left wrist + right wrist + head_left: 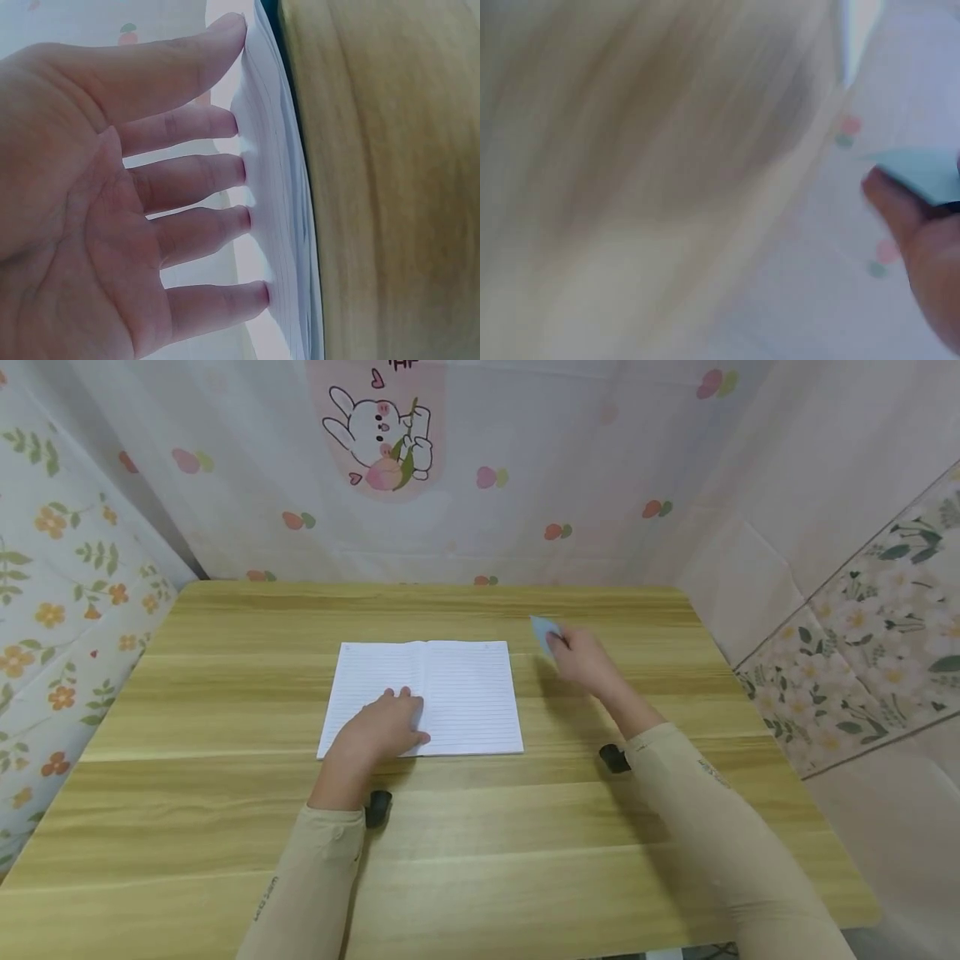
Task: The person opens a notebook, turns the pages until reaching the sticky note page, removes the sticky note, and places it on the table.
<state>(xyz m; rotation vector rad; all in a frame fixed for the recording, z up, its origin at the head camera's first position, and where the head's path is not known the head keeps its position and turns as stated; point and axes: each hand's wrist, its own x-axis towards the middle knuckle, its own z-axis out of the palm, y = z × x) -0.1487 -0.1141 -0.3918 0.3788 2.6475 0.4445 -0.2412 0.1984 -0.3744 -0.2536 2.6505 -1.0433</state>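
Observation:
An open notebook (472,697) with lined white pages lies flat on the wooden table. My left hand (381,727) rests on its left page near the fold. In the left wrist view, the spread fingers (199,176) reach out with their tips pressing on the paper. To the right of the notebook, my right hand (588,662) is raised over the table and pinches a thin, pale blue, pointed piece (542,632). The right wrist view also has a slim dark part (907,187) along that piece beside the thumb; I cannot tell what kind of thing it is.
The table (225,693) has its back edge against a curtain (510,527) with a rabbit print. Floral cloth (52,610) hangs on the left, a patterned panel (870,618) on the right. Dark wrist-worn devices (378,808) hang under both forearms.

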